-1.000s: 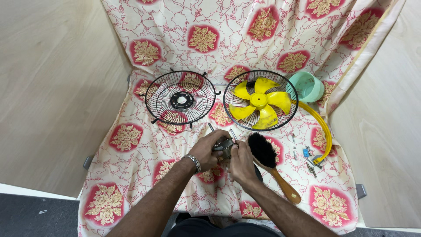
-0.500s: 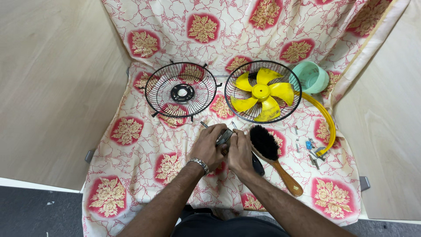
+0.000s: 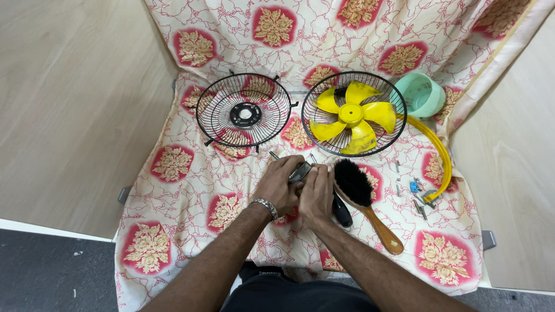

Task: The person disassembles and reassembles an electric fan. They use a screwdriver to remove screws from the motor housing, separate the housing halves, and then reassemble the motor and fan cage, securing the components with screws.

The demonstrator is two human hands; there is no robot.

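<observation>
My left hand (image 3: 280, 184) and my right hand (image 3: 316, 192) are pressed together over a small grey metal part (image 3: 300, 171), which both hold just above the patterned cloth (image 3: 191, 190). Most of the part is hidden by my fingers. A thin metal rod (image 3: 273, 155) pokes out beyond my left fingers. Right of my right hand lies a wooden-handled brush (image 3: 361, 196) with black bristles, and a black tool handle (image 3: 342, 215) shows beside my right wrist. Beyond my hands lie a black wire fan guard (image 3: 243, 115) and a second guard holding a yellow fan blade (image 3: 353, 115).
A mint-green bowl-shaped fan part (image 3: 421, 95) sits at the far right, with a yellow curved rim (image 3: 440, 156) running down from it. Several small screws and a blue piece (image 3: 414, 188) lie scattered right of the brush. Wooden flooring borders the cloth on both sides.
My hands have stayed together on the small grey part, shifting only slightly. The view has tilted, so everything sits a little lower in the picture.
</observation>
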